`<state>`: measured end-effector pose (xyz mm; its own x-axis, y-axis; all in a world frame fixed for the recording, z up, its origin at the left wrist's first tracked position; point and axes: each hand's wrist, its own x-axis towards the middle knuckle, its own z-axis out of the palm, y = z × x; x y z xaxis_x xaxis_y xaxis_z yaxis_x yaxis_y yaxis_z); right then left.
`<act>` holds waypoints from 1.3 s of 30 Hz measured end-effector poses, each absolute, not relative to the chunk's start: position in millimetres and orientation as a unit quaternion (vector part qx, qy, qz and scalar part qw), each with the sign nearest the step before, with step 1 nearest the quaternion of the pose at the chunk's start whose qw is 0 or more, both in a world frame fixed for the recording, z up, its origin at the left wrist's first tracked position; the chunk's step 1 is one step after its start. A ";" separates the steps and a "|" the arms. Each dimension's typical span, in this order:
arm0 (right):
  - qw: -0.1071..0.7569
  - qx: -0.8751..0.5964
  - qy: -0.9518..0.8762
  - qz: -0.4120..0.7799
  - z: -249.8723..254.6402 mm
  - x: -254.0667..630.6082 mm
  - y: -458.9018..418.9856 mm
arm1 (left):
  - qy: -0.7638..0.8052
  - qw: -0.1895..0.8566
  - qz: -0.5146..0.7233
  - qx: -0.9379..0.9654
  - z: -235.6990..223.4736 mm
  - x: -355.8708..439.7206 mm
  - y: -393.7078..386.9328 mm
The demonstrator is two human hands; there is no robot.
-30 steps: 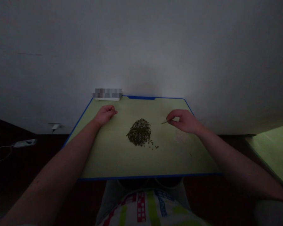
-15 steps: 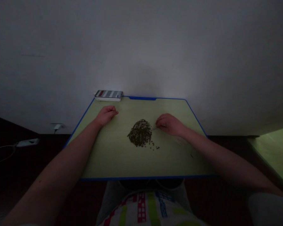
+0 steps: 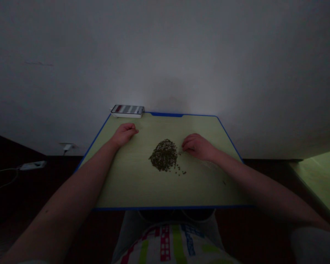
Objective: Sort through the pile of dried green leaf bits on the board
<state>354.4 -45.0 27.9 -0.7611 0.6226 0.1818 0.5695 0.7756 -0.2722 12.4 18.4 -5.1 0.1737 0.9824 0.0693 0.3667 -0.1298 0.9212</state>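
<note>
A heap of small dark green-brown beans or seeds point(image 3: 163, 156) lies in the middle of the pale table point(image 3: 143, 190), with several strays at its lower right. My right hand point(image 3: 196, 146) is just right of the heap, fingers pinched on a thin pointed tool point(image 3: 179, 152). Only a faint bit of its tip shows, near the heap's right edge. Partly behind my right wrist is a faint pale patch of small bits point(image 3: 210, 165). My left hand point(image 3: 124, 134) rests on the table left of the heap, fingers curled in a loose fist, nothing visible in it.
A phone point(image 3: 128, 109) lies on a white box point(image 3: 126, 115) at the table's back left corner, against the wall point(image 3: 165, 55). A small dark sliver point(image 3: 224, 182) is at the right. Beyond the left edge are a power strip point(image 3: 33, 165) and a plug point(image 3: 68, 147).
My right hand has moved left and slightly down, bringing the thin tool to the heap's right edge. Over the last half second it has barely shifted. My left hand stays in place.
</note>
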 end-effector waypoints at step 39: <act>0.045 -0.335 -0.937 0.087 36.5 353.0 -58.2 | 0.523 0.417 0.375 0.642 -5.4 12.7 19.2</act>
<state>353.0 -58.2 36.5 -0.7718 0.6354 0.0257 0.6198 0.7606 -0.1931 12.7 19.2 -5.4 0.1715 0.9842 0.0441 0.3593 -0.1042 0.9274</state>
